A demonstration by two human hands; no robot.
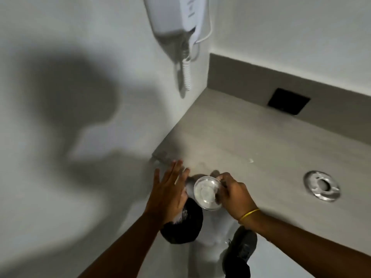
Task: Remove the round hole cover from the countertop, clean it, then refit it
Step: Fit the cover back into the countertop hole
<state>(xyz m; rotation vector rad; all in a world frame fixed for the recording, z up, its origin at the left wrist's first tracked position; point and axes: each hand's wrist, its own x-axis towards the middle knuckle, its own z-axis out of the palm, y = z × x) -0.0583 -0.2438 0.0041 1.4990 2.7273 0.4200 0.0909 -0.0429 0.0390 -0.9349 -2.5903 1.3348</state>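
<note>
The round hole cover (206,192), a shiny metal disc, is off the countertop and tilted up toward me, held by its right edge in my right hand (233,194). My left hand (170,190) is flat with fingers spread, just left of the cover, its palm facing the disc. Something white shows under that palm; I cannot tell what it is. The grey countertop (251,141) carries the round hole with its metal ring (322,186) off to the right, uncovered.
A white wall-mounted hair dryer (176,19) with a coiled cord hangs on the left wall. A black square socket (289,101) sits in the backsplash. Below the counter edge are a black bin (183,227) and my shoe (242,247) on the floor.
</note>
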